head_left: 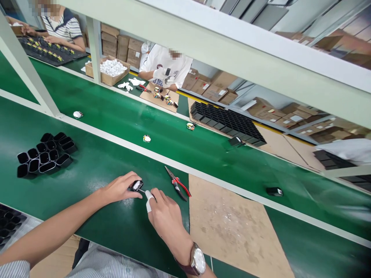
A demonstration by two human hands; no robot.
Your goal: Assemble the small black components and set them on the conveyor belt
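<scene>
At the far left of the green bench (98,164), black cups (44,157) sit bunched together, well apart from the hands. Further right, the left hand (124,188) pinches a small black case (137,185) between thumb and fingers, its end with something white inside facing the right hand. A thin tool (142,190) reaches to that end; were it to slip off the edge, it could jab the left thumb, which lies just beside. A loose pinch might let the case twist, and too hard a push might crack it or mark what is inside. The right hand (166,212) curls around the tool, pinching it with fingers in white covers (149,195). Just beyond it lie pliers (175,182), which a careless knuckle could knock. A cardboard sheet (226,227) lies at the right, where grit could scratch a part set down there
</scene>
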